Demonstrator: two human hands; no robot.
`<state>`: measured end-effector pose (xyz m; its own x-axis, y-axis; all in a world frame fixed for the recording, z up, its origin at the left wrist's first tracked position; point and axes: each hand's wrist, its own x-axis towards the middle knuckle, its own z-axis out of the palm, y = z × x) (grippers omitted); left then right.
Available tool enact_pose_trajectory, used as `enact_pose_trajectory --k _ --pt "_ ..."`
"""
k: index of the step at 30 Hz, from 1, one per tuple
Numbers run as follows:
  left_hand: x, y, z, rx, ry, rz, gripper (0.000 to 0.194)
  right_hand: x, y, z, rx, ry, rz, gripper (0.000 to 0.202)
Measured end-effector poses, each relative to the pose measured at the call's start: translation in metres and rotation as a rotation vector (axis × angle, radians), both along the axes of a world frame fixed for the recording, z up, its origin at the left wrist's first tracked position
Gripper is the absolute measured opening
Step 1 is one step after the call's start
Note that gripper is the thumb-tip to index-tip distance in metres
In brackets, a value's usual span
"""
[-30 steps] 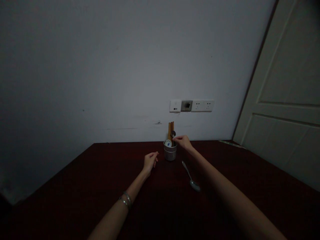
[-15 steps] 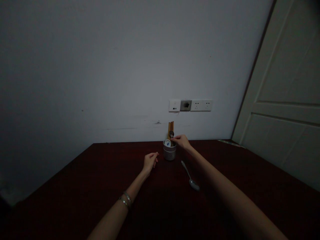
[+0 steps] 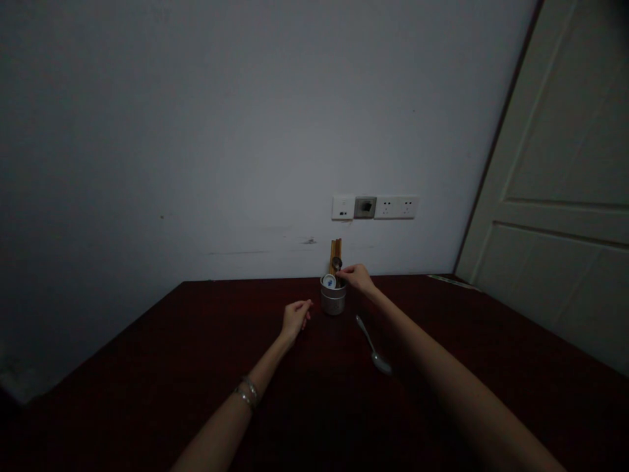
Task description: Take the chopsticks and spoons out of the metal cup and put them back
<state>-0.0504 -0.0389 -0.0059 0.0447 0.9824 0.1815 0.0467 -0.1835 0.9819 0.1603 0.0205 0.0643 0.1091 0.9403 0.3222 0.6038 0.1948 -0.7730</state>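
Observation:
Between thumb and fingertips, my right hand (image 3: pixel 357 277) pinches a small metal spoon (image 3: pixel 337 263), its rounded bowl up. The spoon stands at the mouth of a grey-silver canister (image 3: pixel 333 303). Inside it, wooden chopsticks (image 3: pixel 333 252) stand upright behind the spoon, and a white piece with a blue mark (image 3: pixel 329 281), perhaps a ceramic spoon, leans at the front rim. My left hand (image 3: pixel 295 318) rests just left of the canister, apart from it, with fingers curled together and nothing visible in them. A second metal spoon (image 3: pixel 373 347) lies on the table below my right forearm.
The dark red table (image 3: pixel 196 341) meets a pale wall (image 3: pixel 246 131) behind the canister. Sockets and a switch (image 3: pixel 376 207) are set in the wall above. A white panelled door (image 3: pixel 555 216) stands at the right, and a thin strip (image 3: pixel 455 282) lies along the back right edge.

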Motion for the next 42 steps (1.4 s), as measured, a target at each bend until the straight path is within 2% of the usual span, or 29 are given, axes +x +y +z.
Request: enact_pose_trajectory --k 10,20,30,42 --pt "0.001 0.001 -0.003 0.011 0.022 -0.015 0.044 -0.004 -0.006 0.006 0.042 -0.056 -0.007 0.020" --pt "0.001 0.003 -0.006 0.008 0.047 -0.026 0.042 -0.002 -0.001 -0.001 0.032 0.013 0.019 0.021" --pt "0.002 -0.002 0.000 -0.009 0.050 -0.021 0.043 -0.002 0.002 -0.004 0.043 0.026 0.002 0.017" --pt "0.002 0.000 -0.003 0.009 0.058 -0.033 0.040 -0.001 -0.005 0.001 0.061 -0.010 0.004 0.014"
